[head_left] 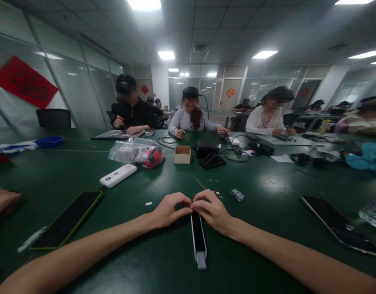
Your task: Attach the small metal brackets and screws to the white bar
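Note:
A slim bar-shaped device with a black face, white edges and a grey plug-like piece at its near end lies on the green table, pointing towards me. My left hand and my right hand meet over its far end. Both have thumb and fingertips pinched together there, and whatever lies between them is hidden. To the right of my right hand is a crumpled grey wrapper. Several tiny pale rings lie close to that hand's knuckles. A small white scrap sits beyond my left wrist.
Left are a green-edged phone and a white power bank; another phone lies right. Ahead stand a small open box, a plastic bag and black cables. People work across the table; another person's hand rests at far left.

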`<state>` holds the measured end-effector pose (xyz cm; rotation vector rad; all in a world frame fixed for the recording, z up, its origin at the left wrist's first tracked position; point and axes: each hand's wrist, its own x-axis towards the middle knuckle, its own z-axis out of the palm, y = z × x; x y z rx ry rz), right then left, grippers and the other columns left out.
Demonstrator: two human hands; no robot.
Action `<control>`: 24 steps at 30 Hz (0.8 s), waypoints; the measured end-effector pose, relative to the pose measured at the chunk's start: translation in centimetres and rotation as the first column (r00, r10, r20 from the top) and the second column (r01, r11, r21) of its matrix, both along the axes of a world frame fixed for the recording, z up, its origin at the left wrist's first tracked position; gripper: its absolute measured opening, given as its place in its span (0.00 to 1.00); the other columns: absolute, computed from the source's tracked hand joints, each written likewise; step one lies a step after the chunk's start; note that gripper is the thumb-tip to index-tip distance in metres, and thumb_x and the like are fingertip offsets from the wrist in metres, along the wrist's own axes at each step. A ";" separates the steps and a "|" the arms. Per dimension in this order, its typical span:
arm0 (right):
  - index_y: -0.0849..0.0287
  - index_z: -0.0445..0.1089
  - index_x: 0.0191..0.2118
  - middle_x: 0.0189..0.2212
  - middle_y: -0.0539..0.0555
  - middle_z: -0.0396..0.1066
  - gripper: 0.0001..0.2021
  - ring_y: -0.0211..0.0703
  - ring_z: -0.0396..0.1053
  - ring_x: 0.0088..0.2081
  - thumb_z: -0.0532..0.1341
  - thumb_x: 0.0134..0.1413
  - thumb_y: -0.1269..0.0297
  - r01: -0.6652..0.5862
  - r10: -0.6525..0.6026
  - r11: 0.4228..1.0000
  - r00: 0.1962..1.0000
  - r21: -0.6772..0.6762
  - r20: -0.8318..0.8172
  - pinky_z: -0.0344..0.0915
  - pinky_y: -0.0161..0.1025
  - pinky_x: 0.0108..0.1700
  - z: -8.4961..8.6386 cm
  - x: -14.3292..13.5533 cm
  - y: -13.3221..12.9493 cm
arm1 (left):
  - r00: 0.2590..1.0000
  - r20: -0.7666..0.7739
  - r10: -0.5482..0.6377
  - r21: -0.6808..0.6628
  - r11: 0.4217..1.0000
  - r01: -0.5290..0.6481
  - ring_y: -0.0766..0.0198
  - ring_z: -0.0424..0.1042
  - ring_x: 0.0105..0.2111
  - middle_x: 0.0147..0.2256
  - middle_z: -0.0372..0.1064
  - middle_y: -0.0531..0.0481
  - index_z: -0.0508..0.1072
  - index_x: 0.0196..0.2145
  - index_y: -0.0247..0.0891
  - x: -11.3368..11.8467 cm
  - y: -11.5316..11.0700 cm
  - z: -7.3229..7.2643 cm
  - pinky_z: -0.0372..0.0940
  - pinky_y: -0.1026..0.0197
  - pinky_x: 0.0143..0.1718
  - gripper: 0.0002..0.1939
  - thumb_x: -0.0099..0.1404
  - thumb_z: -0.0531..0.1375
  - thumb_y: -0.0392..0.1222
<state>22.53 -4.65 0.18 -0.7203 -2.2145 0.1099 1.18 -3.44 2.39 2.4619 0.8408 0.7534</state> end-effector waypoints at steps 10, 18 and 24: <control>0.62 0.67 0.45 0.36 0.57 0.69 0.11 0.45 0.64 0.38 0.56 0.55 0.71 0.210 -0.187 0.961 0.973 -0.182 0.131 0.62 0.43 0.41 0.9 1.2 -1.5 | 0.997 -0.049 0.057 -0.013 0.998 -0.058 0.65 0.69 0.34 0.33 0.70 0.50 0.74 0.37 0.36 -1.4 0.6 -0.2 0.64 0.64 0.37 0.07 0.62 0.59 0.40; 0.61 0.66 0.34 0.31 0.54 0.67 0.04 0.43 0.61 0.33 0.57 0.50 0.72 0.316 -0.250 0.926 0.923 -0.207 0.292 0.58 0.41 0.37 0.6 1.0 -1.1 | 0.997 -0.072 0.023 -0.014 1.000 -0.024 0.67 0.69 0.30 0.31 0.70 0.50 0.75 0.35 0.35 -1.2 0.4 -0.3 0.64 0.66 0.34 0.07 0.60 0.60 0.38; 0.60 0.65 0.33 0.30 0.53 0.66 0.02 0.42 0.61 0.33 0.56 0.54 0.70 0.305 -0.237 0.930 0.925 -0.207 0.298 0.58 0.40 0.37 0.6 1.0 -1.1 | 0.995 -0.094 0.029 0.003 1.000 -0.029 0.67 0.69 0.30 0.31 0.71 0.50 0.76 0.36 0.36 -1.1 0.4 -0.3 0.64 0.65 0.35 0.07 0.60 0.59 0.37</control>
